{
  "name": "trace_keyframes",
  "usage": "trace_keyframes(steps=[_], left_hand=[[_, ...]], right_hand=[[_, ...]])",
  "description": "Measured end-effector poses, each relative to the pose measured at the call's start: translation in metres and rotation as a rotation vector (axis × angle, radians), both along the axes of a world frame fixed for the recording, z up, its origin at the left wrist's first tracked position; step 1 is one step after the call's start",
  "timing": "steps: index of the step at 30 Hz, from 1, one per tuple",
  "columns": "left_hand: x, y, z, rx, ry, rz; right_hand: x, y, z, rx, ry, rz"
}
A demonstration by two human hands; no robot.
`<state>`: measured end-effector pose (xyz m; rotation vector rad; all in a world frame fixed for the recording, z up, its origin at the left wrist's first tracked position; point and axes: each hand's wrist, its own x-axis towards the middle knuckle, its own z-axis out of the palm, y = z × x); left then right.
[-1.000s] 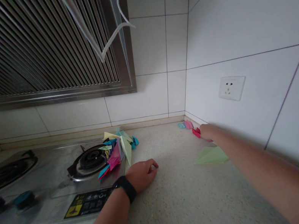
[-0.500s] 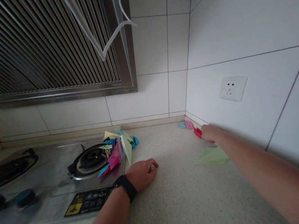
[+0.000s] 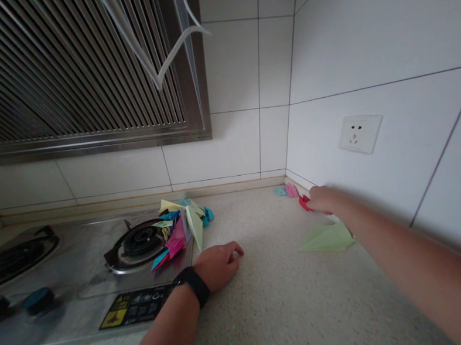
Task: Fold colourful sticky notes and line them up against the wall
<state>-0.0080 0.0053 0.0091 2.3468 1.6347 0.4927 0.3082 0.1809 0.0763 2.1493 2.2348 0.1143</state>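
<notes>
My right hand (image 3: 323,199) reaches to the foot of the right wall, fingers closed at a small red folded paper piece (image 3: 304,202); the hand hides part of it. Just beyond lie a pink folded paper piece (image 3: 290,190) and a light blue one (image 3: 279,191). Nearer me, beneath the right forearm, a pale green folded paper (image 3: 326,238) rests flat. My left hand (image 3: 219,265), with a black band on its wrist, rests on the counter with loosely bent fingers, thumb and forefinger apart, holding nothing visible. A pile of colourful folded papers (image 3: 179,235) sits behind it.
The pile overlaps the right edge of the gas stove (image 3: 84,281). A range hood (image 3: 74,146) with a white cable (image 3: 174,54) hangs low above. On the right, the tiled wall bears a socket (image 3: 360,134). Speckled countertop (image 3: 276,307) spreads between my arms.
My right hand has shifted slightly left and up along the wall at the red paper. A sliver of pink under that hand no longer shows. My left hand stays almost in place.
</notes>
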Motion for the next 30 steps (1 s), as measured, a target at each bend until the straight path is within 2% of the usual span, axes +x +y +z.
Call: trace_keyframes(steps=[3, 5, 8, 12, 16, 20, 22, 26, 29, 30], left_hand=[[0.0, 0.0, 0.001, -0.003, -0.005, -0.001], [0.001, -0.001, 0.002, 0.001, -0.004, 0.001], [0.002, -0.002, 0.004, 0.006, 0.0, -0.002], [0.004, -0.003, 0.006, -0.008, 0.008, -0.008], [0.004, -0.004, 0.007, -0.027, 0.033, -0.004], [0.004, -0.005, 0.006, -0.033, 0.041, -0.016], [0.004, -0.006, 0.006, -0.03, 0.035, -0.016], [0.004, -0.007, 0.007, -0.04, 0.03, -0.006], [0.005, -0.008, 0.008, -0.045, 0.03, -0.01], [0.005, -0.008, 0.008, -0.044, 0.031, -0.013]], right_hand=[[-0.021, -0.035, 0.008, 0.085, 0.02, 0.087], [-0.041, -0.07, 0.003, 0.117, 0.131, 0.348], [-0.074, -0.122, -0.018, 0.055, 0.235, 0.636], [-0.105, -0.157, -0.05, 0.119, 0.172, 0.743], [-0.108, -0.16, -0.06, 0.073, 0.196, 0.847], [-0.092, -0.152, -0.05, 0.127, 0.21, 0.859], [-0.078, -0.143, -0.041, 0.205, 0.228, 0.824], [-0.034, -0.117, -0.023, 0.318, 0.215, 0.653], [0.002, -0.098, -0.019, 0.31, 0.22, 0.538], [0.012, -0.093, -0.02, 0.269, 0.225, 0.51]])
